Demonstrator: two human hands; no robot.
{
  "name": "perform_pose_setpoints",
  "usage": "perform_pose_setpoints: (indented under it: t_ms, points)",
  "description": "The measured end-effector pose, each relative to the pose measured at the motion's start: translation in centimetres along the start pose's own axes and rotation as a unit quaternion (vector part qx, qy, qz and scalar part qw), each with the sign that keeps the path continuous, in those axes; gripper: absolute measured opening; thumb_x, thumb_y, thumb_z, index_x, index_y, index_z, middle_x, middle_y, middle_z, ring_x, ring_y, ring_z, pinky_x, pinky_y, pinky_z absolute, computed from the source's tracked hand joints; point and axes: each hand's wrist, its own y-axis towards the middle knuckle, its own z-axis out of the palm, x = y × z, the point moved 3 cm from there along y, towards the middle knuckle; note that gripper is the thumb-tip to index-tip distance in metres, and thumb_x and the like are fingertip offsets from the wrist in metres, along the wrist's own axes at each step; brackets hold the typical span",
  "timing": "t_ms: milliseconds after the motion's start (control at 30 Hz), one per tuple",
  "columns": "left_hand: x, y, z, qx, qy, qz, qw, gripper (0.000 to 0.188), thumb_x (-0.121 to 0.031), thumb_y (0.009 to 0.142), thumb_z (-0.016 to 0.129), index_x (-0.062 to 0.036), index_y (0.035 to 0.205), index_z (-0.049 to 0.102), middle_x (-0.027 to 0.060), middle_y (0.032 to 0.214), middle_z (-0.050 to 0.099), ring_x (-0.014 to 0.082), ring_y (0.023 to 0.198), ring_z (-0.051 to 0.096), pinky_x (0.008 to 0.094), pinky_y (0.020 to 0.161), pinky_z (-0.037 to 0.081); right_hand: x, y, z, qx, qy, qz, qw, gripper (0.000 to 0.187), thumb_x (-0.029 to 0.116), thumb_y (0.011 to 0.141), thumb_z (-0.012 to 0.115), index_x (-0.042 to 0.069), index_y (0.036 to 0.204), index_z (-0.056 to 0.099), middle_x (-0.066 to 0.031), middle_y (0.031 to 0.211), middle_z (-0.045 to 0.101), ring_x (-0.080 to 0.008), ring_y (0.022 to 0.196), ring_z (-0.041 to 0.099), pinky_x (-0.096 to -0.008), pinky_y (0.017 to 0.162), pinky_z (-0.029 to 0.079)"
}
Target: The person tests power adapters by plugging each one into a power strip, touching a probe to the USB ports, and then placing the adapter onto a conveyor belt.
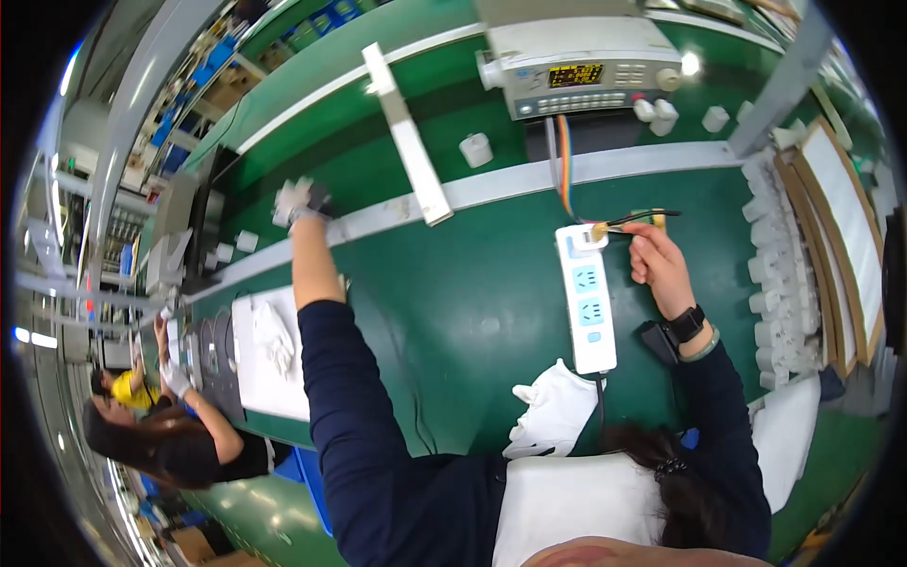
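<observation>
My left hand (pixel 295 201), in a white glove, reaches far out to the left over the strip along the back of the bench. It is at a small dark object (pixel 321 198); the fingers are too small and blurred to show a grip. Near the middle right, my bare right hand (pixel 658 266) pinches a thin black cable (pixel 650 216) with yellow end pieces. That hand is beside the top end of a white power strip (pixel 593 326) with blue sockets. A white adapter (pixel 590 238) sits at the strip's top end, touching a yellow end piece.
A bench instrument (pixel 586 76) with a lit display stands at the back, with coloured wires leading down. White adapters (pixel 770 274) line the right side beside cardboard trays (pixel 831 255). A white glove (pixel 556 408) lies near me. A long white bar (pixel 408 137) crosses the back. Another person (pixel 189 439) works at left.
</observation>
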Motion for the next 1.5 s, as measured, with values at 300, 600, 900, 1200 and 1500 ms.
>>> perform_pose_setpoints:
  t_ms: [300,600,900,1200,1500]
  points:
    - [-8.7,-6.5,-1.5,-0.022,-0.060,0.147,0.987,0.041,-0.032,0.087,0.063,-0.0080,0.121,0.058,0.0185,0.098,0.064,0.0345,0.089,0.066,0.0409,0.080,0.054,-0.4,0.0,-0.8,-0.012,-0.001,-0.012,1.000,0.024,0.017,0.101,0.049,0.002,0.118,0.057,0.0043,0.072,0.042,-0.0045,0.059,0.039,-0.0201,0.053,0.035]
    - [-28.6,-31.5,-12.5,0.362,-0.724,0.230,0.541,0.043,-0.005,0.087,0.067,-0.0015,0.128,0.053,0.0062,0.122,0.061,0.0141,0.110,0.058,0.0295,0.099,0.044,-0.7,0.2,-1.3,0.005,-0.024,-0.012,1.000,0.025,0.019,0.101,0.049,0.003,0.117,0.059,0.0044,0.073,0.044,-0.0044,0.062,0.042,-0.0204,0.057,0.038]
    - [-31.3,-36.2,-12.6,0.314,-0.604,0.382,0.626,0.047,-0.004,0.081,0.069,-0.0018,0.124,0.050,0.0099,0.123,0.062,0.0181,0.113,0.058,0.0338,0.098,0.045,-0.9,-0.1,-1.2,0.035,-0.057,-0.023,0.998,0.025,0.020,0.101,0.050,0.003,0.116,0.061,0.0044,0.075,0.046,-0.0047,0.064,0.044,-0.0201,0.059,0.039]
    - [-30.0,-34.7,-11.7,0.249,-0.606,0.388,0.649,0.055,-0.014,0.075,0.076,-0.0062,0.125,0.055,0.0108,0.120,0.063,0.0229,0.112,0.059,0.0360,0.091,0.045,0.8,0.3,-0.5,0.052,-0.097,-0.048,0.993,0.026,0.018,0.099,0.053,0.002,0.119,0.060,0.0043,0.075,0.049,-0.0054,0.066,0.046,-0.0210,0.060,0.039]
    - [-33.5,-31.2,-8.9,0.163,-0.549,0.378,0.728,0.051,-0.019,0.079,0.074,-0.0053,0.125,0.058,0.0121,0.119,0.063,0.0266,0.112,0.059,0.0364,0.095,0.045,5.1,0.9,4.5,0.076,-0.325,-0.298,0.894,0.019,0.010,0.094,0.058,0.000,0.108,0.064,-0.0012,0.093,0.059,-0.0074,0.078,0.053,-0.0221,0.067,0.043]
